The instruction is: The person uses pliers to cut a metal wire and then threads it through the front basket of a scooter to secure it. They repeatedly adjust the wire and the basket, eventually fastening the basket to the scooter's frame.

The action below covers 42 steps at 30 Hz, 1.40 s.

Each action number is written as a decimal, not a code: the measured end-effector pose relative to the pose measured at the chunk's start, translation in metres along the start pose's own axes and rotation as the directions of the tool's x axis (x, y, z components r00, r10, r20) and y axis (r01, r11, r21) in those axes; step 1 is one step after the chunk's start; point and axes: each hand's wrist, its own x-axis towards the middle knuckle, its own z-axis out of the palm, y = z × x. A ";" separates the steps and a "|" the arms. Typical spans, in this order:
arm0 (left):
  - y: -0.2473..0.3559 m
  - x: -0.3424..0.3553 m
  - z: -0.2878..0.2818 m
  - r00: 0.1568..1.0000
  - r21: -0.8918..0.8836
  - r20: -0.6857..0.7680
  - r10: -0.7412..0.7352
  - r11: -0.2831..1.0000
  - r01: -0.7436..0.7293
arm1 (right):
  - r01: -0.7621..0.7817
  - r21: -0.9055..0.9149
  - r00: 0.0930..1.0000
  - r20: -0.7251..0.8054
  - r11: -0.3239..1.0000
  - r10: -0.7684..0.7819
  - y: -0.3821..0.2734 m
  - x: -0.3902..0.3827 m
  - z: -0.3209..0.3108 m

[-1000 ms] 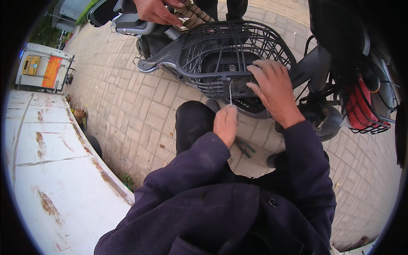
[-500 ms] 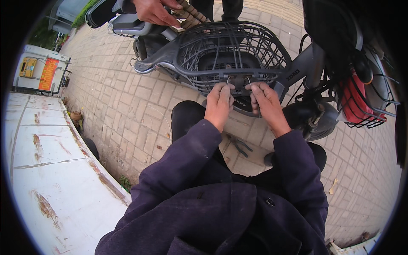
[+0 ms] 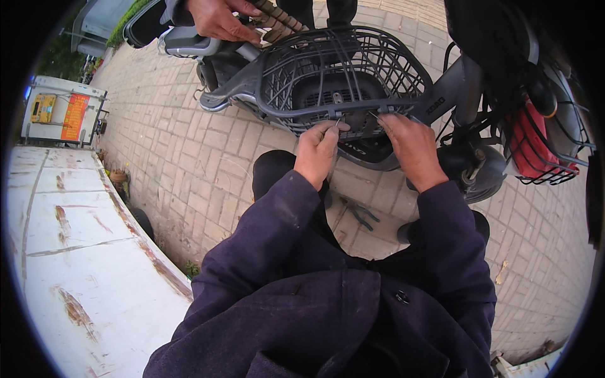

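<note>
A black wire basket sits on the footboard area of a grey electric scooter, right in front of me. My left hand is pinched on a thin metal wire at the basket's near rim. At the same rim, a little to the right, my right hand has its fingertips closed around another stretch of the wire by a strut. Its thumb side is turned away, so the exact grip is partly hidden. A pair of pliers lies on the paving between my feet.
Another person's hand rests beyond the basket at the upper left, by a camouflage-patterned strap or cloth. A second basket holding a red item is at the right. A scuffed white panel runs along the left.
My right hand has moved right and slightly up along the basket rim, away from my left hand. The left hand has shifted slightly left and stays pinched on the wire.
</note>
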 end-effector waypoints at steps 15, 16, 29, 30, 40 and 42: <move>-0.007 -0.006 0.049 0.970 -0.511 -0.141 -0.196 0.854 0.098 | -0.305 0.161 0.932 -0.152 0.939 0.328 0.002 -0.011 0.021; -0.007 -0.006 0.048 0.974 -0.520 -0.105 -0.203 0.846 0.120 | -0.275 0.198 0.937 -0.166 0.941 0.309 0.005 -0.012 0.018; -0.013 0.025 0.058 0.913 -0.692 0.377 -0.156 0.608 0.390 | -0.266 0.154 0.898 -0.321 0.952 0.302 0.046 -0.010 0.004; -0.016 0.029 0.064 0.929 -0.687 0.335 -0.155 0.635 0.354 | -0.266 0.146 0.892 -0.338 0.953 0.300 0.050 -0.008 0.005; -0.027 0.059 0.071 0.918 -0.717 0.382 -0.105 0.594 0.366 | -0.451 0.049 0.843 -0.305 0.891 0.443 0.068 -0.017 0.005; -0.028 0.060 0.070 0.896 -0.717 0.438 -0.076 0.572 0.399 | -0.478 0.045 0.827 -0.314 0.877 0.467 0.069 -0.018 0.004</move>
